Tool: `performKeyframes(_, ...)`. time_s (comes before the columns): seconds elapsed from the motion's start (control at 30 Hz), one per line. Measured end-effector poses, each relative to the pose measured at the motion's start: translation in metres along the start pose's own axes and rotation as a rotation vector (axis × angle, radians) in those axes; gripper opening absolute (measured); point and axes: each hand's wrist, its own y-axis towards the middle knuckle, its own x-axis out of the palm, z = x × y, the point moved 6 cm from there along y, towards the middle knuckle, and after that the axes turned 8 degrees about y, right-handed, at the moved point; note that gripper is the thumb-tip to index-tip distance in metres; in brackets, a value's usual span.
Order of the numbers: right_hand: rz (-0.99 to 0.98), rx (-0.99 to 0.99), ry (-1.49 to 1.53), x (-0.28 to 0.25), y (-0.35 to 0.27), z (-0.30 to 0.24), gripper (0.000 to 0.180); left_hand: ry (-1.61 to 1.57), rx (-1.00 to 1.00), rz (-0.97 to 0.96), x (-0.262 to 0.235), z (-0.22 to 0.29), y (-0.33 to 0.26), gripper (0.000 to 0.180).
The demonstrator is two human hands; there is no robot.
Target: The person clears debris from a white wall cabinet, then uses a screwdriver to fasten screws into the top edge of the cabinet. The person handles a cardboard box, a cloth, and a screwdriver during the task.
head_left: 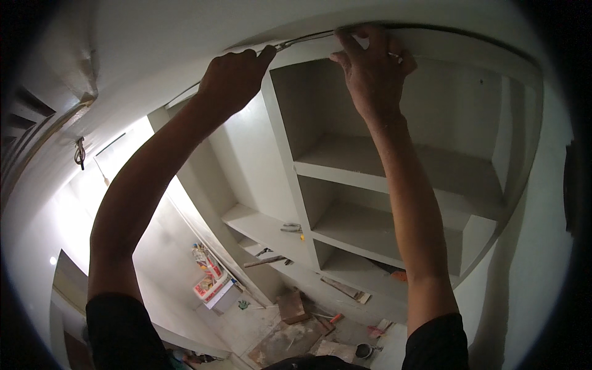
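Observation:
Both my arms reach up to the top of a grey built-in shelf unit [282, 132], where it meets the ceiling. A thin dark cable-like strand [314, 37] runs along that joint; its exact kind is hard to make out. My left hand [231, 80] is closed, with thumb and forefinger pinching the strand's left part. To the right, my right hand [376, 74] has bent fingers at the same joint. Its forefinger tip meets the strand, the thumb stands a little apart, and a ring shows on one finger. The other fingertips are partly hidden.
Pliers [291, 228] lie on a lower shelf, near a flat strip [265, 261]. Below, the floor holds a brown block [292, 307], an orange-handled tool [336, 319] and a dark cup [364, 351]. A wire coil [79, 153] hangs from the ceiling at left.

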Motion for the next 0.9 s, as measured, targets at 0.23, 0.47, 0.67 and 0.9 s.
performKeyframes(0.23, 0.003, -0.034, 0.037, -0.003, -0.002, 0.003, 0.040, -0.012, -0.032, -0.122, 0.009, 0.001, -0.008, 0.053)
performKeyframes(0.47, 0.011, 0.002, 0.043, -0.003, -0.001, -0.001, 0.041, -0.020, -0.018, -0.138, 0.001, -0.002, -0.008, 0.051)
performKeyframes(0.67, 0.024, -0.010, -0.008, 0.000, -0.002, 0.001, 0.039, -0.041, -0.040, -0.060, 0.017, -0.012, -0.017, 0.050)
performKeyframes(0.9, -0.012, 0.011, -0.018, 0.001, -0.001, 0.004, 0.040, -0.015, -0.003, -0.019, 0.015, -0.007, -0.011, 0.045)
